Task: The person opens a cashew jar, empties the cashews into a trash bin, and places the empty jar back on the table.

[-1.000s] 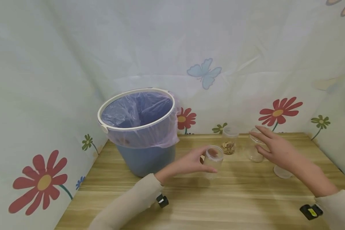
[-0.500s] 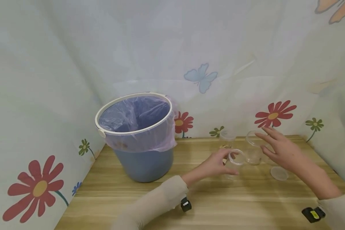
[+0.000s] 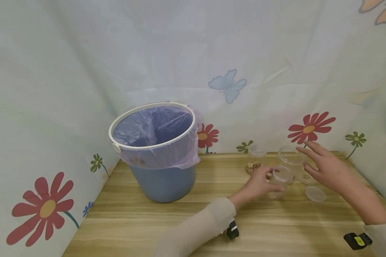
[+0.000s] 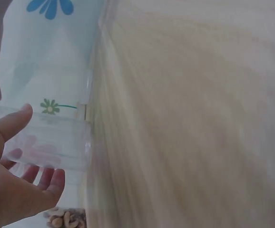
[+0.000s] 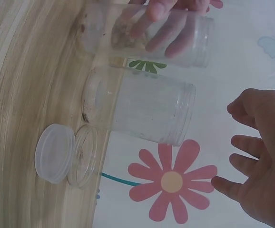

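My left hand (image 3: pixel 260 184) grips a small clear plastic jar (image 3: pixel 281 182), thumb on one side and fingers round the other. No lid covers its mouth. Just behind it stands a second, lidless clear jar (image 5: pixel 147 107). Above and right of that jar my right hand (image 3: pixel 329 171) hovers with loosely spread fingers; in the right wrist view (image 5: pixel 266 156) the hand is apart from its rim. Further back, another clear jar (image 3: pixel 256 151) holds nuts (image 4: pixel 70 218) at its bottom. Two round lids lie at the right: a frosted lid (image 5: pixel 55 153) and a clear lid (image 5: pixel 84 156) beside it.
A blue bucket (image 3: pixel 164 184) with a pale rim and a pinkish plastic liner (image 3: pixel 186 153) stands left of the jars. Behind the wooden table (image 3: pixel 132 228) hangs a flower-printed curtain (image 3: pixel 167 64), which also closes in both sides.
My left hand has carried the small jar rightward, from in front of the nut jar to in front of the second lidless jar. My right hand has shifted slightly right, its fingers still spread.
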`<state>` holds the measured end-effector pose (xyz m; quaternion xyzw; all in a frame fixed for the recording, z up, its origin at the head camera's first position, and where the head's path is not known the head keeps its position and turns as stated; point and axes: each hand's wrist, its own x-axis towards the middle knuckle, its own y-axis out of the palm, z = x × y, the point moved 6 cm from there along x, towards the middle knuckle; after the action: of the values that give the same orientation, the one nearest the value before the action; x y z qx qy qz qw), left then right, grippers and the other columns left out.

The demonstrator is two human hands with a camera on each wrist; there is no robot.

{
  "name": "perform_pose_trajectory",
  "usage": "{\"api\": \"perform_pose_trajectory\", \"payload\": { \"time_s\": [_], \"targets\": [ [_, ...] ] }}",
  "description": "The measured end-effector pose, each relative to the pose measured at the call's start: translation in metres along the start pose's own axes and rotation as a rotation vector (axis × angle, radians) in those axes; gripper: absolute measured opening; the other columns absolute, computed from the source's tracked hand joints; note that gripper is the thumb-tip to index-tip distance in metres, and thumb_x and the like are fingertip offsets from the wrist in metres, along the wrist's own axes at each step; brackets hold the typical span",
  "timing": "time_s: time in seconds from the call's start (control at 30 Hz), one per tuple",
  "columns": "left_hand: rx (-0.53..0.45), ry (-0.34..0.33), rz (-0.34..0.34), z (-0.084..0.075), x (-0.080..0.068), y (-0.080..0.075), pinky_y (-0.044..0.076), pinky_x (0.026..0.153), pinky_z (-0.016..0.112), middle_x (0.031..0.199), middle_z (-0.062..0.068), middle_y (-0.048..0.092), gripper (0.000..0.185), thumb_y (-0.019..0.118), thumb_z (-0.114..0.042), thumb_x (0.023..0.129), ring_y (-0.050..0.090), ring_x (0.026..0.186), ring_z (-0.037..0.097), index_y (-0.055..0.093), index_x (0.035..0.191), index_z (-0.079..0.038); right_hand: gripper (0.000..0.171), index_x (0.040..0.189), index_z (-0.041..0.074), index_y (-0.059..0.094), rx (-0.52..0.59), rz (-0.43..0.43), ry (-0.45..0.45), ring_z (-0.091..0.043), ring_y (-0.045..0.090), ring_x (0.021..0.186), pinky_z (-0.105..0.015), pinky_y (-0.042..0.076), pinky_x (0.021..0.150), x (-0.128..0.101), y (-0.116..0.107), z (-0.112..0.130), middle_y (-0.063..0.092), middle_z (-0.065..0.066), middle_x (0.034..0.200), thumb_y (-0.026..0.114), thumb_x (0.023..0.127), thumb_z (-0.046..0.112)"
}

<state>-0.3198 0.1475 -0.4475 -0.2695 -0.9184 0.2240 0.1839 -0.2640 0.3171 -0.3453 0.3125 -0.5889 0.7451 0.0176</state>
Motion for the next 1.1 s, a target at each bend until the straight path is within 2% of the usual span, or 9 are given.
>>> {"api": "perform_pose_trajectory", "payload": {
  "time_s": [0.13,0.23,0.4,0.63,0.87,1.1],
  "targets": [
    [0.033,-0.005,-0.046,-0.003,0.005,0.010,0.048,0.079,0.011,0.110,-0.008,0.061,0.059,0.092,-0.019,0.076,0.063,0.100,0.010,0.067,0.128,-0.011,0.064,0.140,-0.002,0.050,-0.004,0.014,0.023,-0.057,0.040,0.132,-0.073,0.043,0.091,0.000,0.000,-0.002,0.042,-0.034,0.145,0.078,0.083,0.001],
    [0.014,-0.029,-0.074,-0.006,0.008,0.016,0.048,0.077,0.011,0.110,-0.008,0.062,0.059,0.092,-0.017,0.076,0.064,0.097,0.008,0.066,0.128,-0.009,0.066,0.143,-0.003,0.046,-0.001,0.042,0.055,-0.059,0.039,0.132,-0.073,0.042,0.091,0.001,0.000,-0.007,0.039,-0.035,0.146,0.077,0.085,0.003],
    [-0.007,-0.055,-0.092,-0.011,0.009,0.024,0.048,0.077,0.012,0.112,-0.006,0.066,0.057,0.091,-0.017,0.077,0.062,0.094,0.003,0.064,0.126,-0.007,0.065,0.145,-0.005,0.042,-0.009,0.126,0.118,-0.061,0.039,0.130,-0.074,0.041,0.093,0.003,0.005,-0.018,0.036,-0.037,0.148,0.074,0.090,0.009],
    [0.049,-0.056,-0.155,-0.014,0.009,0.029,0.045,0.074,0.010,0.109,-0.003,0.068,0.052,0.093,-0.021,0.075,0.059,0.090,0.000,0.066,0.118,-0.011,0.059,0.142,-0.011,0.041,-0.007,0.219,0.215,-0.063,0.040,0.125,-0.075,0.036,0.098,-0.004,0.012,-0.036,0.037,-0.043,0.142,0.067,0.096,0.014],
    [0.073,-0.079,-0.211,-0.016,0.009,0.036,0.044,0.077,0.008,0.111,-0.005,0.064,0.055,0.093,-0.024,0.075,0.058,0.095,0.000,0.063,0.121,-0.014,0.059,0.142,-0.015,0.041,0.001,0.217,0.238,-0.063,0.039,0.124,-0.075,0.035,0.097,-0.014,0.016,-0.048,0.039,-0.044,0.140,0.067,0.096,0.014],
    [-0.007,-0.103,-0.240,-0.019,0.007,0.041,0.046,0.079,0.012,0.108,-0.007,0.061,0.053,0.093,-0.016,0.075,0.059,0.095,0.004,0.060,0.117,-0.013,0.056,0.139,-0.014,0.044,0.001,0.192,0.234,-0.060,0.043,0.120,-0.074,0.037,0.095,-0.020,0.017,-0.051,0.046,-0.043,0.134,0.068,0.094,0.012]
  ]
}}
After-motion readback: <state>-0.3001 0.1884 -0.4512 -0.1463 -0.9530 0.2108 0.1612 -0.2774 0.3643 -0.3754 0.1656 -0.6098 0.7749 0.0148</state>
